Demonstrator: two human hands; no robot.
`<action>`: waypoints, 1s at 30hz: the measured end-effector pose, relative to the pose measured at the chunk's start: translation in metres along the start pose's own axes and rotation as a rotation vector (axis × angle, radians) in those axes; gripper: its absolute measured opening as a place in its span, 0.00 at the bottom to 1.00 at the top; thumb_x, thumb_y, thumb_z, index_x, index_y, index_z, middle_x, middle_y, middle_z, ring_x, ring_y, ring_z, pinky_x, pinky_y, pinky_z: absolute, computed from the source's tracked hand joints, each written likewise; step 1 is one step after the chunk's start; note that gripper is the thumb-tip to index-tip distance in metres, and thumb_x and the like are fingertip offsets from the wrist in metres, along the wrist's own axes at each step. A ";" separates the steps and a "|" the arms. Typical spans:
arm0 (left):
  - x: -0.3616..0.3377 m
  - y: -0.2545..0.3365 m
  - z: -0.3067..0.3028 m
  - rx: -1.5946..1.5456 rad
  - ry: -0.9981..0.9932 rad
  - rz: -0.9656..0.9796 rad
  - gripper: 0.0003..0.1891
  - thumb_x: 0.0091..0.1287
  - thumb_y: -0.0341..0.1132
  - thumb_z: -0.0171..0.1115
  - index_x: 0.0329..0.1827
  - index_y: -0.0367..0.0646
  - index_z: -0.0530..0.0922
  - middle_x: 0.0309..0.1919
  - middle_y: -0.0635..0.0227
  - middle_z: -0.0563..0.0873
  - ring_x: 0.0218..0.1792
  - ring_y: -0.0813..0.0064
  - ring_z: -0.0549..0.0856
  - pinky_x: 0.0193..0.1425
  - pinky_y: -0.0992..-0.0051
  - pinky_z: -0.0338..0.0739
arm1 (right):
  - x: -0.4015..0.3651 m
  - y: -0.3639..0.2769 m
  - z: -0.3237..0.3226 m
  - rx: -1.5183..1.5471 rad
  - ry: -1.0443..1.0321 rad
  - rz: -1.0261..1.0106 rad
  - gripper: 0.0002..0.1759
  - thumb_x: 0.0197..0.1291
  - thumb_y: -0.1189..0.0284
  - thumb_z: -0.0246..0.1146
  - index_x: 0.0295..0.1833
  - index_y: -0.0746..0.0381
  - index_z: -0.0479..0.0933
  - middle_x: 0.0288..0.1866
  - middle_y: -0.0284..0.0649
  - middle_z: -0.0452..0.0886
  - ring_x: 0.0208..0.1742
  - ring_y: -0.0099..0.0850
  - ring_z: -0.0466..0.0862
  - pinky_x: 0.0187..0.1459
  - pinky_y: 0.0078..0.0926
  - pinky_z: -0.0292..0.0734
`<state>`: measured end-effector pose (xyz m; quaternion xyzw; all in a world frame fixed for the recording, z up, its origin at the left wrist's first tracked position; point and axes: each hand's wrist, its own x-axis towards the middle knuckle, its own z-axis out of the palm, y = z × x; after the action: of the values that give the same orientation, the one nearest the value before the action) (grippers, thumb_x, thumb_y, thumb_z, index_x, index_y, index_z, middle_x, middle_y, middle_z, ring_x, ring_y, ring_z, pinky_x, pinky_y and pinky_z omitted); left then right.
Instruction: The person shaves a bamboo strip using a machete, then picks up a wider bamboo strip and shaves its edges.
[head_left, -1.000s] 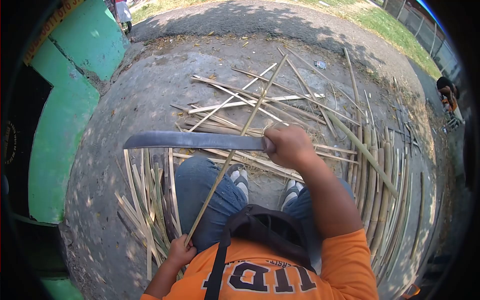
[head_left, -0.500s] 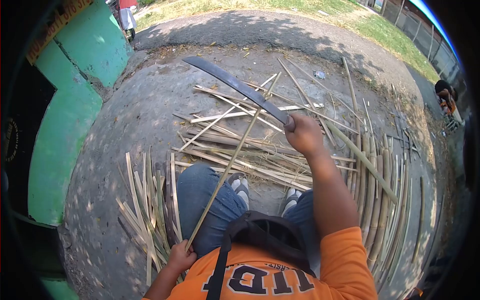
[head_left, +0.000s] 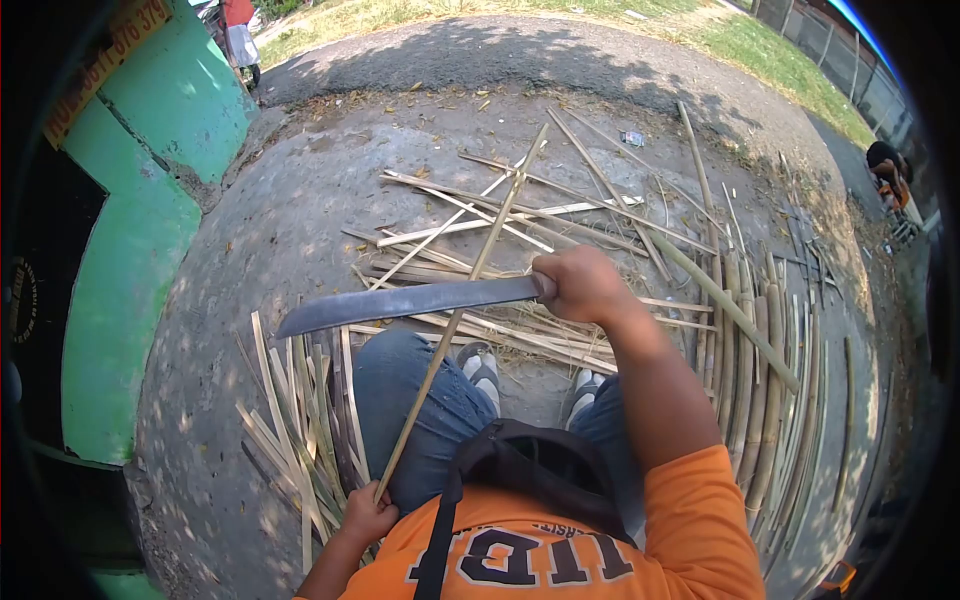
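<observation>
My right hand (head_left: 580, 285) is closed round the handle of a machete (head_left: 410, 303), whose long dark blade points left and crosses over a bamboo strip (head_left: 432, 372). The near end of that strip is in my closed left hand (head_left: 369, 514), beside my left thigh. From there it slants up and away to the right, its far end above the split pieces on the ground. Under the blade and beyond my feet lies a loose pile of split bamboo (head_left: 500, 335), with thin shavings among it.
To my left, a bundle of bamboo strips (head_left: 290, 430) leans by my knee. Bamboo poles (head_left: 765, 400) lie lengthwise on my right. A green wall (head_left: 135, 290) stands at far left. Another person (head_left: 888, 175) crouches at far right, and a paved road (head_left: 480, 55) runs across the back.
The machete has come nearer along the strip, its blade swinging from pointing up-left to nearly level. My right hand has moved slightly left and down; my left hand has barely shifted.
</observation>
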<state>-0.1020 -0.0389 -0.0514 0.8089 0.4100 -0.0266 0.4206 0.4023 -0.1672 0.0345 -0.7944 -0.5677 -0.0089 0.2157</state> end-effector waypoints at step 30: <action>0.000 0.000 -0.001 0.036 -0.014 -0.021 0.09 0.55 0.32 0.67 0.31 0.37 0.78 0.19 0.57 0.82 0.21 0.64 0.84 0.31 0.66 0.78 | -0.006 0.004 -0.007 0.031 0.290 0.199 0.07 0.56 0.68 0.66 0.37 0.58 0.82 0.32 0.50 0.86 0.38 0.55 0.86 0.41 0.54 0.81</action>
<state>-0.1020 -0.0383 -0.0506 0.8119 0.4149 -0.0440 0.4083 0.4057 -0.1763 0.0380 -0.8336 -0.4492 -0.0933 0.3075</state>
